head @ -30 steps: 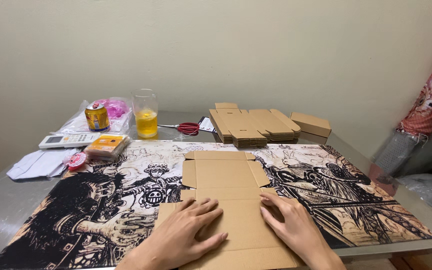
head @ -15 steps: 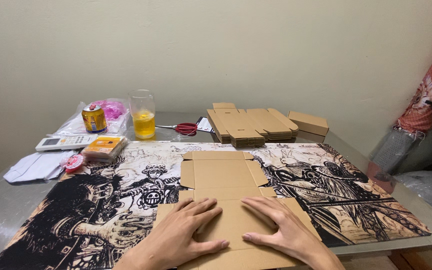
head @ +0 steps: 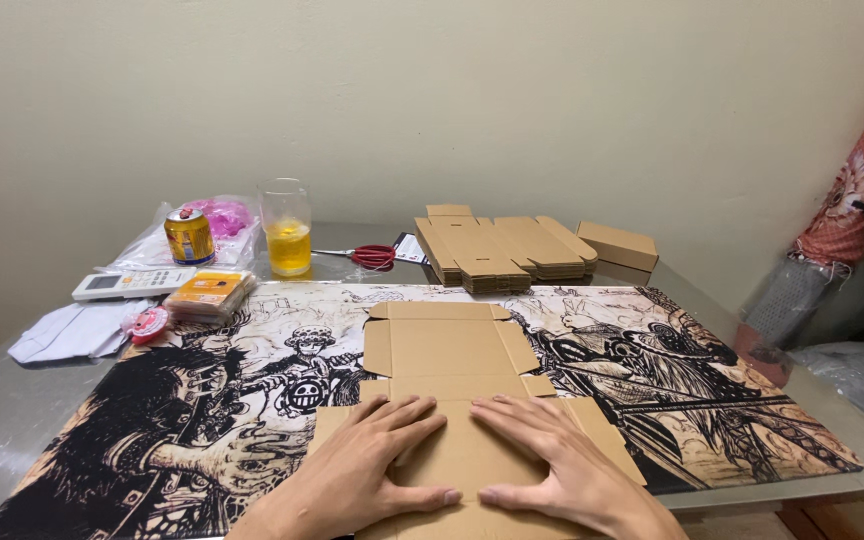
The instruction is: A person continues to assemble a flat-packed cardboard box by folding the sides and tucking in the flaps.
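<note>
A flat, unfolded brown cardboard box blank lies on the printed black-and-cream mat in front of me. My left hand and my right hand both rest palm down on the near panel of the blank, fingers spread, thumbs pointing toward each other. The hands press on the cardboard and grip nothing.
A stack of flat cardboard blanks and one folded box sit at the back. Red scissors, a glass of yellow drink, a can, a remote control, an orange packet and white paper lie at back left.
My right hand has slid left along the near panel, closer to my left hand. The blank itself has stayed where it was.
</note>
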